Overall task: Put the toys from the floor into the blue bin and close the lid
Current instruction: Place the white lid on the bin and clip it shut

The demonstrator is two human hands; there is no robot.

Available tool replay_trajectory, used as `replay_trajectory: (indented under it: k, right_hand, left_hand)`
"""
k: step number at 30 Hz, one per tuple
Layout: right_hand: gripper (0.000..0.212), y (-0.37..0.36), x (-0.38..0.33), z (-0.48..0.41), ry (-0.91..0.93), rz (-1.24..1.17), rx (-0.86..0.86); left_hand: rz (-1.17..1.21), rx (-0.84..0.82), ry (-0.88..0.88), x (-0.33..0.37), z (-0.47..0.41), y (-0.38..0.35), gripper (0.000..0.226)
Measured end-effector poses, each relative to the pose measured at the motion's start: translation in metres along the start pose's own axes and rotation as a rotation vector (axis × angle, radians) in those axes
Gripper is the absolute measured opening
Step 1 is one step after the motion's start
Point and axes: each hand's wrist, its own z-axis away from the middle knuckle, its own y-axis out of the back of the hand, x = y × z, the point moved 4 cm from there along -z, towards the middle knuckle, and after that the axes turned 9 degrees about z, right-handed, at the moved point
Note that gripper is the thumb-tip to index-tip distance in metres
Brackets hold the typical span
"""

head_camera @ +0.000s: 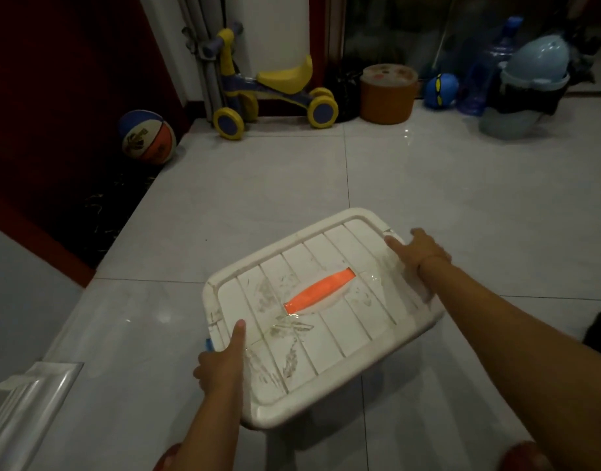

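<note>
Lid (312, 300) in grip of left hand (221, 363) and right hand (420, 249), over blue bin (209, 345), contents out of sight.

a home: ride-on trike (258, 86), basketball (147, 137) (tiled floor (428, 185))

Lid: the white ribbed plastic lid (326, 334) lies over the blue plastic bin (209, 345), front centre on the pale tiled floor (428, 185).
Handle: the orange bar handle (319, 295) sits in the lid's middle.
Hands: the left hand (221, 362) grips the lid's near-left edge, and the right hand (418, 253) grips its far-right edge.
Back wall, left to right: striped rubber basketball (147, 137), yellow-and-blue plastic ride-on trike (268, 90), round orange tub (387, 95), blue ball-shaped toy (440, 90), clear blue plastic water bottle (479, 79), pale blue lidded waste bin (527, 93).
Tub: just right of the trike's rear wheel.
</note>
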Motion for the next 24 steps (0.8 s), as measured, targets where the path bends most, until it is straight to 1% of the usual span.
replay_trajectory:
  k: [1, 2, 4, 6, 8, 10, 12, 13, 15, 17, 18, 20, 21, 23, 24]
  right_hand:
    - [0.084, -0.01, 0.001, -0.009, 0.003, -0.002, -0.112]
    - [0.087, -0.019, 0.006, -0.012, -0.003, -0.037, -0.186]
    - [0.086, -0.027, 0.018, -0.006, -0.035, -0.169, -0.261]
    - [0.083, -0.029, 0.037, 0.003, -0.114, -0.36, -0.339]
    - [0.076, -0.033, 0.057, 0.017, -0.182, -0.449, -0.406]
    - [0.07, -0.036, 0.077, 0.034, -0.222, -0.439, -0.404]
    - [0.07, -0.038, 0.092, 0.044, -0.252, -0.407, -0.424]
    - [0.07, -0.036, 0.094, 0.044, -0.25, -0.406, -0.433]
    - [0.069, -0.03, 0.091, 0.032, -0.2, -0.464, -0.376]
    - [0.072, -0.024, 0.079, 0.015, -0.113, -0.461, -0.24]
    - [0.075, -0.023, 0.073, 0.009, -0.077, -0.432, -0.196]
    - [0.074, -0.03, 0.068, -0.004, -0.05, -0.393, -0.173]
    - [0.069, -0.033, 0.067, -0.007, -0.044, -0.384, -0.18]
    - [0.057, -0.034, 0.067, -0.009, -0.046, -0.37, -0.177]
    - [0.054, -0.033, 0.067, -0.01, -0.049, -0.361, -0.159]
  left_hand:
    - [-0.01, -0.009, -0.012, 0.005, 0.0, -0.001, 0.103]
    - [-0.016, -0.024, -0.029, 0.01, -0.002, -0.002, 0.103]
    - [-0.006, -0.087, -0.074, 0.023, -0.009, -0.007, 0.111]
    - [-0.023, -0.148, -0.118, 0.036, -0.023, -0.012, 0.12]
    - [-0.064, -0.202, -0.186, 0.053, -0.029, -0.018, 0.115]
    - [-0.092, -0.22, -0.268, 0.071, -0.029, -0.024, 0.107]
    - [-0.13, -0.182, -0.354, 0.08, -0.032, -0.028, 0.101]
    - [-0.131, -0.188, -0.364, 0.079, -0.034, -0.031, 0.096]
    - [-0.081, -0.24, -0.305, 0.074, -0.036, -0.037, 0.083]
    - [-0.034, -0.254, -0.245, 0.069, -0.038, -0.039, 0.07]
    - [-0.024, -0.252, -0.242, 0.069, -0.037, -0.039, 0.06]
    - [-0.011, -0.226, -0.281, 0.069, -0.035, -0.04, 0.041]
    - [-0.016, -0.203, -0.308, 0.069, -0.034, -0.04, 0.041]
    - [-0.033, -0.152, -0.356, 0.069, -0.032, -0.039, 0.049]
    - [-0.039, -0.134, -0.369, 0.069, -0.032, -0.039, 0.052]
